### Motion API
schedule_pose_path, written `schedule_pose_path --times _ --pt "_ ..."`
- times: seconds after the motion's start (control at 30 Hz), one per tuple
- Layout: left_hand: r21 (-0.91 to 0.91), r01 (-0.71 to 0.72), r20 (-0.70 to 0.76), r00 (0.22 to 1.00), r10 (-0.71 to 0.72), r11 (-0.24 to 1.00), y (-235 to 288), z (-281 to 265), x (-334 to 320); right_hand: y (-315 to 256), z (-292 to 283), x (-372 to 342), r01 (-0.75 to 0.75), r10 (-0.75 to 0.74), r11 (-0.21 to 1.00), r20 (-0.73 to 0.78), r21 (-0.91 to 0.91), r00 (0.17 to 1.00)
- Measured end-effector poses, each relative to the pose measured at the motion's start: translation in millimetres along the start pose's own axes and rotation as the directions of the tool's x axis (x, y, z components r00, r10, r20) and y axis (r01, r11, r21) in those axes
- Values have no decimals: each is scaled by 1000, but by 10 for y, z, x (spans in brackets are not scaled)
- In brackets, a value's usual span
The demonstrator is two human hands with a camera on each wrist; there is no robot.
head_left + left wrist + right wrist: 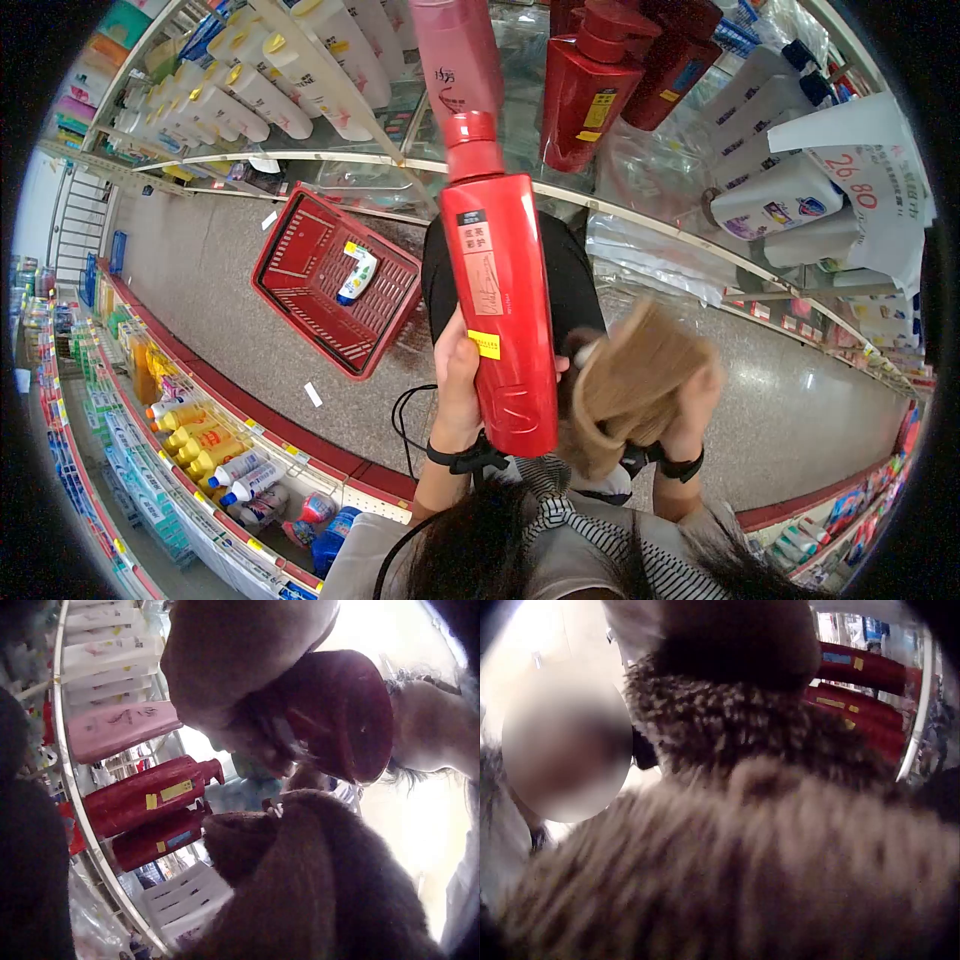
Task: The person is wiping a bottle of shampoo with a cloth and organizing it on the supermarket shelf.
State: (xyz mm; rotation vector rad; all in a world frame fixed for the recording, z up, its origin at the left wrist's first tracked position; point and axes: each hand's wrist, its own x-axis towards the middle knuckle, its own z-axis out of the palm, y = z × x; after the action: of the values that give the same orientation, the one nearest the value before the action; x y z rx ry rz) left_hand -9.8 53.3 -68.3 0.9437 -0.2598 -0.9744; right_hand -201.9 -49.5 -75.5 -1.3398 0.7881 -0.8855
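Upright before me, a red bottle (510, 310) with a yellow price sticker is held in my left hand (458, 390), the thumb along its side. Its red cap overlaps a pink bottle (455, 60) on the shelf. My right hand (697, 400) grips a fuzzy brown cloth (640, 380), bunched and blurred, close beside the red bottle. In the left wrist view, the bottle's base (352, 712) shows above the brown cloth (322, 892). Fuzzy cloth (735, 862) fills most of the right wrist view, hiding much of the right hand's fingers.
Glass shelves ahead carry red pump bottles (590, 95), white bottles (260, 95) and a paper price sign (860, 180). On the floor to the left stands a red basket (300, 235) with a small white bottle (357, 275) inside. Another stocked shelf (215, 470) curves behind.
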Motion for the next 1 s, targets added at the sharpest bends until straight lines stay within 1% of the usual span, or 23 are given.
schedule_pose_path --times 0.03,0.07,0.13,0.17,0.2,0.23,0.27,0.3,0.33,0.37,0.4,0.43,0.47,0.53,0.57,0.6,0.67,0.7,0.8,0.87,0.93,0.97,1.0 --pt "-110 63 5 998 -63 992 -6 5 -19 -99 75 97 50 -28 992 -189 113 982" --pt "-112 62 9 998 -62 992 -4 -15 -13 -211 115 227 174 -162 983 -177 52 971" --pt "-160 120 232 969 -81 980 -12 -89 13 -193 168 336 295 -294 955 -171 -23 940" --pt "-142 107 262 963 -66 984 -48 -82 10 -216 223 438 298 -298 954 -173 -23 939" --pt "-139 108 268 961 -67 984 -77 -71 -10 -307 360 592 444 -443 878 47 -177 895" --pt "-146 134 269 959 -91 980 -103 -62 -43 -400 509 724 593 -526 752 282 -288 803" --pt "-153 158 271 956 -113 975 -125 -47 -71 -447 618 780 734 -540 584 510 -345 669" --pt "-224 169 259 960 -109 960 -142 -20 -95 -404 699 766 717 -551 628 476 -303 685" --pt "-220 168 266 958 -107 961 -153 -39 -104 -320 743 746 698 -560 668 443 -257 700" --pt "-208 147 209 973 -103 967 -181 -78 -102 -241 739 708 668 -532 716 460 -203 711" --pt "-196 124 151 984 -95 973 -210 -121 -91 -181 739 652 674 -531 710 475 -202 702" --pt "-119 53 101 994 -41 992 -235 -166 -76 -131 731 570 645 -506 745 488 -169 712" --pt "-113 50 108 993 -38 992 -314 -266 -66 -86 725 479 613 -481 778 499 -136 721" --pt "-10 -17 -75 997 16 1000 -409 -385 -29 -35 673 310 590 -462 796 495 -134 736" --pt "-41 45 -98 994 -49 998 -353 -363 -22 -26 628 222 583 -427 795 525 -170 736" --pt "-48 45 -99 994 -50 998 -285 -298 21 -23 583 140 574 -387 792 557 -207 735" --pt "-115 -49 129 990 64 992 -190 -198 94 -27 516 -16 570 -374 796 575 -205 728" --pt "-57 -69 2 998 69 996 -186 -117 96 -31 493 -73 566 -365 800 587 -200 723" --pt "-43 -71 17 997 72 997 -184 -116 127 -43 413 -163 583 -379 799 629 -148 679" --pt "-42 -66 9 998 66 997 -167 -54 129 -72 350 -174 544 -337 826 645 -148 686" --pt "-71 -95 2 995 96 993 -135 80 76 -166 302 -130 497 -336 866 669 -58 663" --pt "-44 -130 66 989 133 990 -184 11 68 -187 267 -87 494 -333 868 676 -53 657" --pt "-42 -135 56 989 137 990 -175 -7 65 -203 216 -34 375 -303 926 682 45 666"
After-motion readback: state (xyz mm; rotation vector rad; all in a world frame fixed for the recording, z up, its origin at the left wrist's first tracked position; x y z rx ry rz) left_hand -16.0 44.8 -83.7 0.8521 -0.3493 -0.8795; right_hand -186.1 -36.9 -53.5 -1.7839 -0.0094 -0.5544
